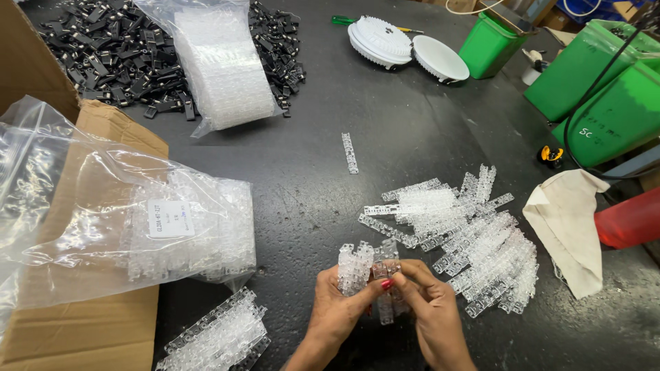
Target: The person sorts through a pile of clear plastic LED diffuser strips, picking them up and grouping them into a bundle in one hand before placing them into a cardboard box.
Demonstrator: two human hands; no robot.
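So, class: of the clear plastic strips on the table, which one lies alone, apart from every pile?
The single clear strip at the table's middle, lying by itself above the big loose heap; nothing touches it.

We see clear glossy plastic strips (pixel 368 269) in the hands, and more in a shiny thin film bag (pixel 103 213). The table (pixel 309 185) looks dark, matt and slightly rough. The cardboard box (pixel 89 330) is dull brown, the cloth (pixel 570 220) soft and creased.
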